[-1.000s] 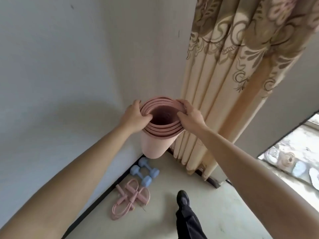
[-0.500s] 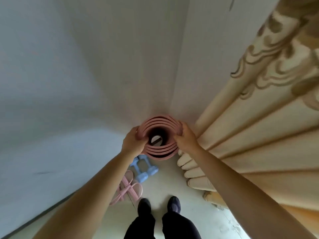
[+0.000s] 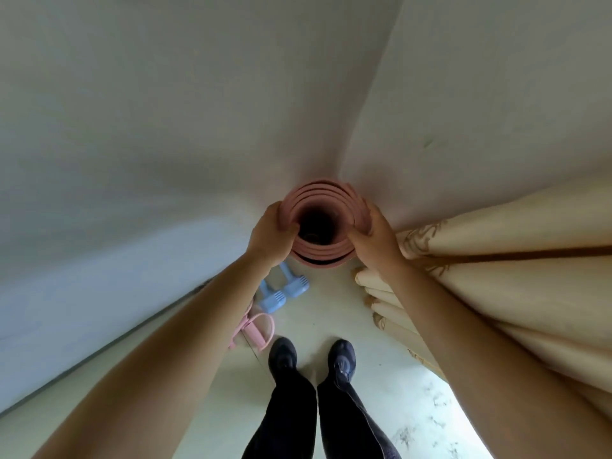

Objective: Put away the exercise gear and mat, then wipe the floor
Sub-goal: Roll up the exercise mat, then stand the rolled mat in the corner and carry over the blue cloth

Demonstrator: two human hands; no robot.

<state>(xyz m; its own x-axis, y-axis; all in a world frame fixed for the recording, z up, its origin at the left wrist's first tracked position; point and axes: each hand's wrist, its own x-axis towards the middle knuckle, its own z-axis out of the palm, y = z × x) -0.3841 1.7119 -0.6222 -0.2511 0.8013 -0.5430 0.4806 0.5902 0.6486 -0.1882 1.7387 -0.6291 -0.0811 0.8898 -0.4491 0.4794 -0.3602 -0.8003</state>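
The pink mat [image 3: 318, 191] was rolled up and stood on its end in the corner, where the two walls [image 3: 165, 127] met; we looked down into the dark hole in its middle. The left hand [image 3: 270, 238] held the left side of the top edge, its fingers [image 3: 272, 213] curled round the roll; the right hand [image 3: 376, 241] held the right side the same way, gripping the edge tight. The mat was just beside the cream curtain [image 3: 496, 293], which hung down on the right. On the floor [image 3: 331, 316] by the left wall lay two blue dumbbells [image 3: 284, 291], side by side and near the bottom of the mat; a pink pull rope [image 3: 256, 329] lay just behind them, partly hidden by the left arm. Two black shoes [image 3: 283, 357] stood on the floor, well back from the mat.
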